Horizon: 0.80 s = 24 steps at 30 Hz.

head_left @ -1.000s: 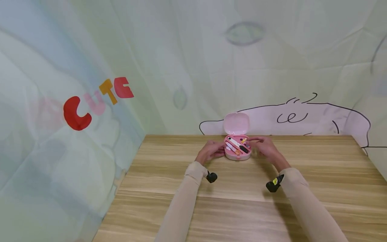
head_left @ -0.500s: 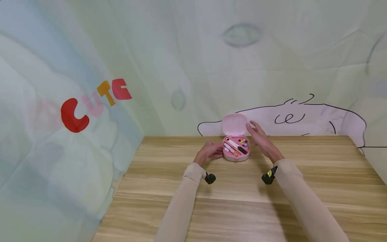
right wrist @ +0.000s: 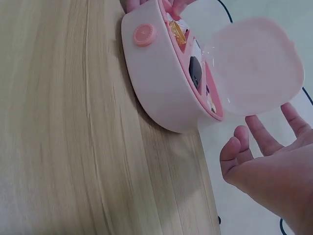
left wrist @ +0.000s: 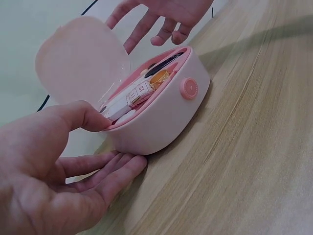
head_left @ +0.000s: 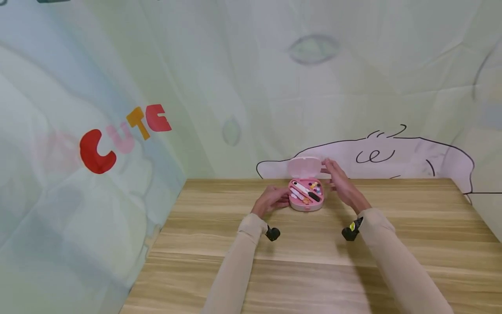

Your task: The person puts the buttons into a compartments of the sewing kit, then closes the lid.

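A pink and white sewing kit box point(head_left: 306, 206) sits near the table's back edge, its lid point(head_left: 305, 167) raised. Inside are a tape measure point(left wrist: 139, 93), a gold thimble point(left wrist: 159, 78), a black-handled tool point(head_left: 313, 196) and small coloured pieces. My left hand point(head_left: 271, 199) holds the box's left side, thumb on the rim and fingers low against the wall. On the right, my right hand point(head_left: 340, 183) reaches up to the lid. In the right wrist view its extended fingertips point(right wrist: 255, 122) are right at the lid's edge, the other fingers bent loosely.
The wood-grain table point(head_left: 298, 279) stretches toward me. Behind it hangs a printed cloth backdrop point(head_left: 251, 87), close to the box and lid. Another printed cloth point(head_left: 78, 218) stands along the left side. Each wrist carries a small black camera point(head_left: 273, 233).
My right hand has risen from the box's right side to the lid. The lid now tilts further forward over the box. My left hand has kept its hold on the box.
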### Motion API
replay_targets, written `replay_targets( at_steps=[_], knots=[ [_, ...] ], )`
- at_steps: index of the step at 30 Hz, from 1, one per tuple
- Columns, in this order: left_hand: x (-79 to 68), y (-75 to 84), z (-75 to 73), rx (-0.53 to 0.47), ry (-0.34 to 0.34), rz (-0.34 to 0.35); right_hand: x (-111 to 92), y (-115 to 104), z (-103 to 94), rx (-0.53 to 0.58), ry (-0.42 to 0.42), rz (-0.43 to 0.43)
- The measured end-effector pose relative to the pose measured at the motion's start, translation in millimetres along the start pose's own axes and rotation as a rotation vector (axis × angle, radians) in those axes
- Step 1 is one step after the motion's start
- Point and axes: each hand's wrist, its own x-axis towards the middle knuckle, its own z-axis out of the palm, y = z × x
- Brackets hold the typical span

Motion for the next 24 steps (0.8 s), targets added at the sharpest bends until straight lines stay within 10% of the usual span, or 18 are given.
replay_targets(
  at_steps=[24],
  knots=[
    [-4.9, 0.9, 1.8, 0.029, 0.013, 0.008, -26, 35, 3.2, -0.239, -0.049, 0.004]
  ],
)
